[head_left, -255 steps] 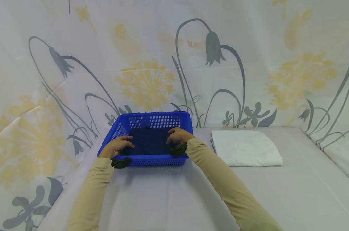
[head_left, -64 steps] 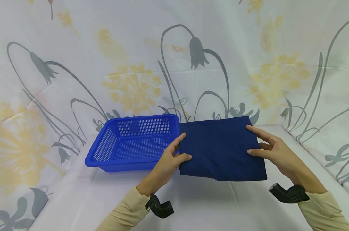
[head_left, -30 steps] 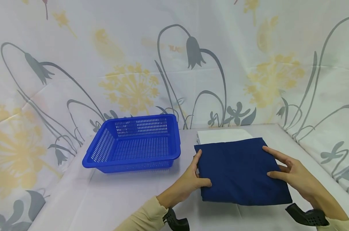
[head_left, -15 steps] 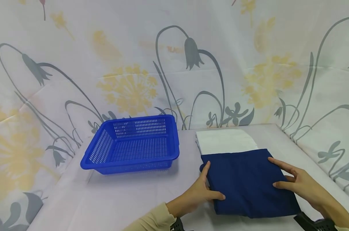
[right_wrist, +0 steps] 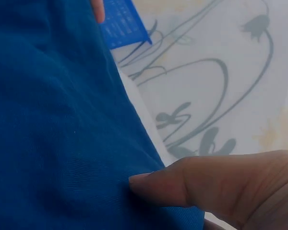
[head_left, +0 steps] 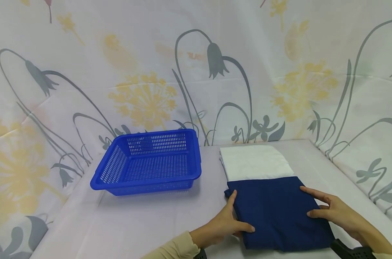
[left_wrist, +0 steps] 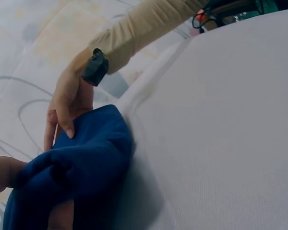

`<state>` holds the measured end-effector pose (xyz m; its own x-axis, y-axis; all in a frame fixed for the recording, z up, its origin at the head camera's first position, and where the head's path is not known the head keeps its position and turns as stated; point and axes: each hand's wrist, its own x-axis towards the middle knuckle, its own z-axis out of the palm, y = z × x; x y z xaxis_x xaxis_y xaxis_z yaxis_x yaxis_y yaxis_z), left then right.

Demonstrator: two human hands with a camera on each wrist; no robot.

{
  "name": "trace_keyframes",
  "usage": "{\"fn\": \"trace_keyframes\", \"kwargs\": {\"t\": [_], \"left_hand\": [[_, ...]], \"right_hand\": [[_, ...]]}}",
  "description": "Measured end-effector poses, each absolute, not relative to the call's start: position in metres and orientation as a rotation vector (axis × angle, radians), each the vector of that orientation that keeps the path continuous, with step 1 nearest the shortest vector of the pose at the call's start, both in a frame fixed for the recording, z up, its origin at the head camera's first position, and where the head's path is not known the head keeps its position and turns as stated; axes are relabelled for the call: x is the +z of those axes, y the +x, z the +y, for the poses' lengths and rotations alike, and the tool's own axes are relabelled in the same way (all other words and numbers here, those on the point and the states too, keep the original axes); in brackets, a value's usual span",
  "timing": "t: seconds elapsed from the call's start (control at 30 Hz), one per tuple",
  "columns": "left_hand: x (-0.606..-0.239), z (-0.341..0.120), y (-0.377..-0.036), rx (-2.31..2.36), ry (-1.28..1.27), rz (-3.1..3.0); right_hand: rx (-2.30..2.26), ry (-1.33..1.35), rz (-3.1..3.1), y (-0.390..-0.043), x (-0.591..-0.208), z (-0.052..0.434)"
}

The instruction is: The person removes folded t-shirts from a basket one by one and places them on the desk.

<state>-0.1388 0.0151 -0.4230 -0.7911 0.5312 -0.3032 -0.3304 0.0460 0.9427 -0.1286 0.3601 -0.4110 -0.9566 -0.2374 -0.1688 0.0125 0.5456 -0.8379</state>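
Observation:
A folded navy cloth (head_left: 280,212) lies at the near right of the table, its far edge over the near edge of a folded white cloth (head_left: 255,162). My left hand (head_left: 233,218) pinches the navy cloth's left edge, thumb on top. My right hand (head_left: 322,208) holds its right edge, thumb and forefinger on top. In the left wrist view the navy cloth (left_wrist: 81,167) bunches over my left fingers, with the right hand (left_wrist: 67,105) behind it. The right wrist view shows my right thumb (right_wrist: 206,182) on the navy cloth (right_wrist: 53,120).
A blue slotted plastic basket (head_left: 145,162) stands at the table's left rear with nothing in it. The table (head_left: 144,223) wears a pale sheet. Flower-printed fabric (head_left: 196,72) walls the back and both sides. Black camera mounts sit on both wrists.
Both hands have brought the navy cloth down and toward me. More of the white cloth shows behind it. The basket has not moved.

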Motion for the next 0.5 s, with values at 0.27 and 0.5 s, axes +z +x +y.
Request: {"fn": "trace_keyframes", "kwargs": {"t": [0.27,0.5], "left_hand": [[-0.426,0.011,-0.141,1.803,0.161,1.665],[-0.426,0.006,-0.142,1.758,0.138,1.69]], "right_hand": [[-1.36,-0.156,2.415,-0.136,-0.418,0.366],[-1.399,-0.143,2.353,-0.137,-0.425,0.371]]}}
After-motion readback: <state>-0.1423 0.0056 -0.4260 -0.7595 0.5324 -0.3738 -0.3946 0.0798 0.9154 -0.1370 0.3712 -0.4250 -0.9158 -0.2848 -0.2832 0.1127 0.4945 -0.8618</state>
